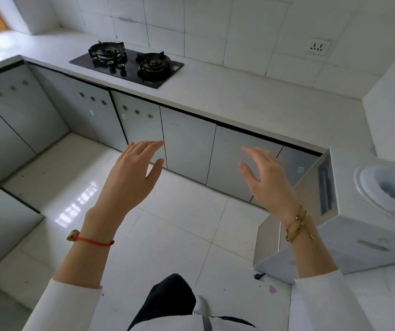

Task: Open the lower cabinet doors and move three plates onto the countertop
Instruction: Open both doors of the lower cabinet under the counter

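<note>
Grey lower cabinet doors (pixel 188 142) run shut under the white countertop (pixel 239 99). My left hand (pixel 132 170) is raised in front of them with fingers apart, fingertips near the seam between two doors, holding nothing. My right hand (pixel 265 177) is raised further right before another shut door (pixel 241 158), fingers apart and empty. Neither hand touches a door. No plates show; the cabinet insides are hidden.
A black two-burner gas hob (pixel 127 63) sits in the countertop at the back left. A white water dispenser (pixel 363 211) stands close at the right, beside my right arm. More shut cabinets (pixel 12 115) line the left wall. The floor is white tile (pixel 168 223).
</note>
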